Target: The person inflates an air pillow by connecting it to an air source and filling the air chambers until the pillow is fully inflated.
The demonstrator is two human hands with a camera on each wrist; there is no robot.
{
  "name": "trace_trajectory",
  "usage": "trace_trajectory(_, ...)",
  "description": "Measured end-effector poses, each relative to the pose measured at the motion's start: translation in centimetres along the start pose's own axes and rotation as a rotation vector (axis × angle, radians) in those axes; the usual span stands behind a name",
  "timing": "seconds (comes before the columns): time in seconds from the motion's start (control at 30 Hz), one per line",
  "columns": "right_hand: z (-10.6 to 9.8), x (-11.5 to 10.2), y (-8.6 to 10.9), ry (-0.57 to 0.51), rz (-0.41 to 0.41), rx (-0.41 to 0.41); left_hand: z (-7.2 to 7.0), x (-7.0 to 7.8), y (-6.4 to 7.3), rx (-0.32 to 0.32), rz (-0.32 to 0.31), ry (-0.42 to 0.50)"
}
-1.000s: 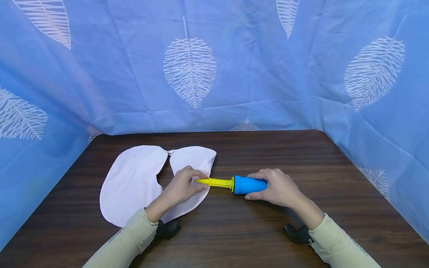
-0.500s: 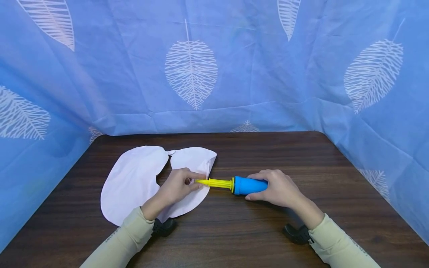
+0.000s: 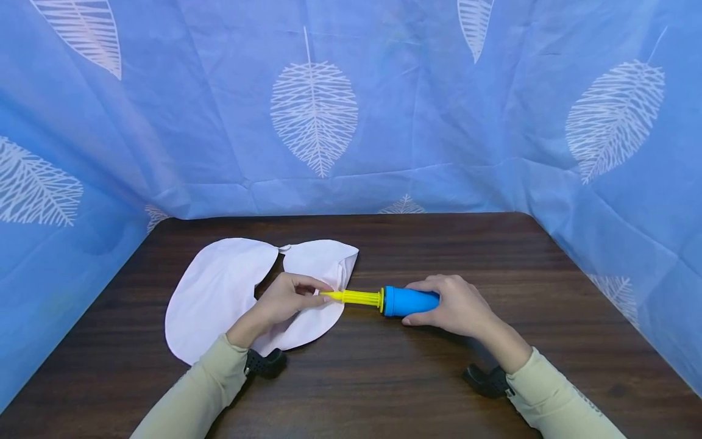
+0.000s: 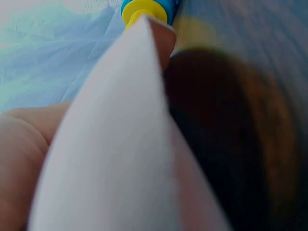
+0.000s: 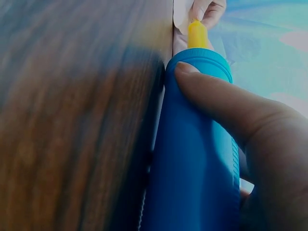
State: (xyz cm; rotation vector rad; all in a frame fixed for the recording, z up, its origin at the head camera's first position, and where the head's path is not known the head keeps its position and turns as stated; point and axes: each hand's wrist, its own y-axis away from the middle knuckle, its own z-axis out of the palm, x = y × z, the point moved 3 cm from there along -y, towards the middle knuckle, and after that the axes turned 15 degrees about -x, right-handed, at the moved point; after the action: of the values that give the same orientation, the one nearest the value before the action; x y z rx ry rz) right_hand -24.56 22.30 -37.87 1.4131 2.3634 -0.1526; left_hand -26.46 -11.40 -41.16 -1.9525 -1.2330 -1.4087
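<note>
A flat white U-shaped neck pillow (image 3: 208,299), its two ends meeting at a small tab at the top, lies limp on the table's left half. My left hand (image 3: 282,302) pinches it at its right lobe with thumb and fingertips, right at the pointed tip of a hand pump's yellow nozzle. Whether the tip is inside the pillow is hidden by the fingers. My right hand (image 3: 457,305) grips the pump's blue barrel (image 3: 404,302) from the right, thumb along its side. White fabric (image 4: 110,134) fills most of the left wrist view.
The dark wooden table (image 3: 384,390) has rounded far corners. Behind and beside it hangs a blue curtain (image 3: 406,122) with white leaf prints. A black wrist device (image 3: 485,381) sits under the right cuff, another (image 3: 265,364) under the left.
My left hand has shifted slightly left, with its fingertips opening a little from around the nozzle tip. The pillow's right lobe creases more. The right hand and pump stay nearly still.
</note>
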Motion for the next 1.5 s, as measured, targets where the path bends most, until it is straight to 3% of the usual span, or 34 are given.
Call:
trace_trajectory(0.43, -0.2, 0.2, 0.2, 0.003, 0.017, -0.004, 0.3, -0.3, -0.3, -0.013, -0.005, 0.043)
trace_trajectory(0.83, -0.6, 0.6, 0.4, 0.001, -0.042, -0.031, 0.2, -0.1, 0.0, 0.000, -0.004, -0.056)
trace_trajectory(1.0, -1.8, 2.5, 1.0, -0.005, -0.065, -0.039, 0.1, 0.0, 0.1, 0.027, 0.002, -0.101)
trace_trajectory(1.3, -3.8, 7.4, 2.9, -0.080, 0.051, -0.069, -0.9, -0.6, 0.5, 0.039, -0.010, -0.109)
trace_trajectory(1.5, -4.4, 8.6, 3.4, -0.127, 0.100, -0.098, -2.4, -1.6, 1.6, 0.038, -0.034, -0.075)
